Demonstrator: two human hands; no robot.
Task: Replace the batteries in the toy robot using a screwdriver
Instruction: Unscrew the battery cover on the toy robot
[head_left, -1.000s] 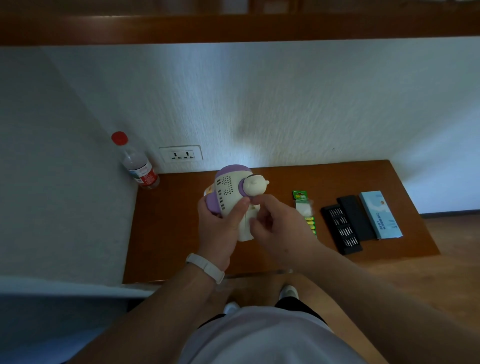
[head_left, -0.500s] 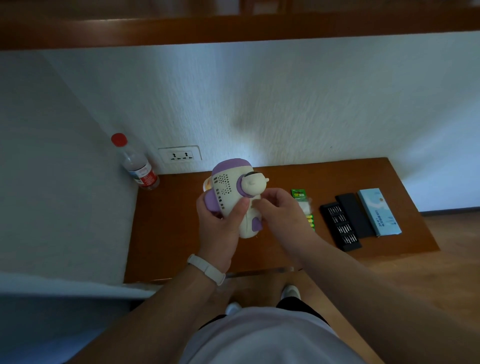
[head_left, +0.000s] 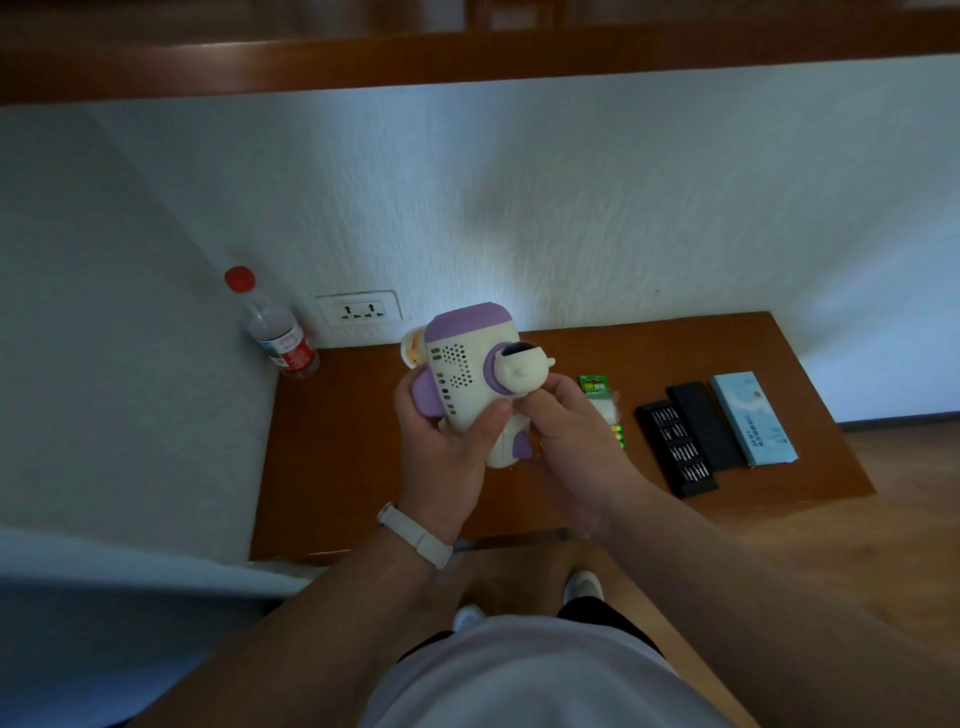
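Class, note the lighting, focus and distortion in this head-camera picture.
Head view: dim, brighter patch on the wall behind the toy robot. Head view: wide lens splays the table edges, stretches the forearms. Head view: wooden ledge on top looks soft.

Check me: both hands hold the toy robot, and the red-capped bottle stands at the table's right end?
No. The head view shows the red-capped bottle at the table's left end; left hand and right hand do hold the toy robot.
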